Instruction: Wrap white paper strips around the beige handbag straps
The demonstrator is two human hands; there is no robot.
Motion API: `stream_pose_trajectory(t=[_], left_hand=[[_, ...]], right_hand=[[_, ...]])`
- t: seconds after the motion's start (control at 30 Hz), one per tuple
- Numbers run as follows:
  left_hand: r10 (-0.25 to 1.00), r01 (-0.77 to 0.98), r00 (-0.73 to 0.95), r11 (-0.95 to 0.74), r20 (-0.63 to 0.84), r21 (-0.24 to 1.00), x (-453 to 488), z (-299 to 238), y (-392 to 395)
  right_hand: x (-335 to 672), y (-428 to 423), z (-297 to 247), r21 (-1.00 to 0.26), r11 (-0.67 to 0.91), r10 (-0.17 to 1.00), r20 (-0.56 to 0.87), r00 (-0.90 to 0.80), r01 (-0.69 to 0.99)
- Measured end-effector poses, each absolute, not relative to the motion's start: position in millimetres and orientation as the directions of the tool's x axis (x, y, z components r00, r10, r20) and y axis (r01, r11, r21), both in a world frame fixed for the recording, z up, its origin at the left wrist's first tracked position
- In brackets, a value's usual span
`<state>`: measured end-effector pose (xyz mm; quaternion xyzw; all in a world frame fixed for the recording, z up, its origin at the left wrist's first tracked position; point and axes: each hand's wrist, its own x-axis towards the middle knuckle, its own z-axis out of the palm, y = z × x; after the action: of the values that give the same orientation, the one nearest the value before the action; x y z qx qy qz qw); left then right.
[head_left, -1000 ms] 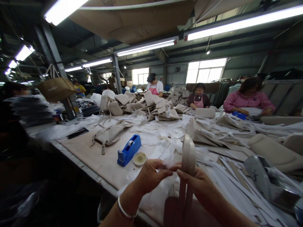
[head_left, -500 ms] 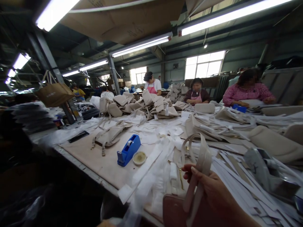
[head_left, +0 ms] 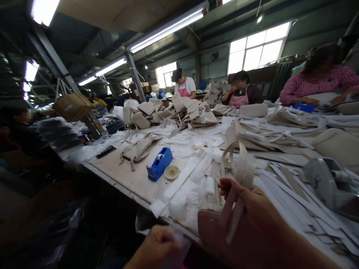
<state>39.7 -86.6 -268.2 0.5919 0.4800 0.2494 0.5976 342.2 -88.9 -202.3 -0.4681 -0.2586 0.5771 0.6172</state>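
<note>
My right hand (head_left: pixel 254 203) is closed round the pale looped straps (head_left: pixel 241 175) of a handbag. The bag's brownish-pink body (head_left: pixel 210 226) hangs below at the table's front edge, its lower part lost in shadow. My left hand (head_left: pixel 158 244), smeared a little by motion, is low in front of the table with its fingers curled together. A thin, whitish, see-through sheet (head_left: pixel 179 248) trails from it. Just beyond the bag lie white foam wrapping strips (head_left: pixel 182 175). A blue tape dispenser (head_left: pixel 159 164) and a small round dish (head_left: pixel 171 172) stand left of those strips.
A beige bag (head_left: pixel 138 149) and a dark flat phone-like object (head_left: pixel 106 152) lie on the table's left. Beige bags (head_left: pixel 179 112) are heaped behind. Paper strips (head_left: pixel 291 194) and a grey dispenser (head_left: pixel 328 183) are at right. Several people work around the table.
My left hand has risen into view from the bottom edge with the thin sheet. My right hand still grips the straps. The camera view has tilted and shifted.
</note>
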Motion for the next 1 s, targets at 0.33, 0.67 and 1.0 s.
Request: stream_pose_trajectory(t=[0.33,0.67,1.0], left_hand=[[0.905,0.151,0.418,0.014,-0.077,0.988,123.0,-221.9,-47.9],[0.869,0.068,0.467,0.148,-0.162,0.987,112.2,-218.0,-64.8],[0.902,0.055,0.418,0.093,-0.107,0.994,118.1,-215.3,-66.8]], right_hand=[[380.6,-98.3,-182.0,-0.832,-0.058,0.966,-0.186,0.178,-0.551],[349.2,-91.0,-177.1,-0.906,-0.033,0.968,-0.134,0.213,-0.421],[344.5,-89.0,-167.3,-0.914,0.046,0.948,-0.087,0.305,-0.403]])
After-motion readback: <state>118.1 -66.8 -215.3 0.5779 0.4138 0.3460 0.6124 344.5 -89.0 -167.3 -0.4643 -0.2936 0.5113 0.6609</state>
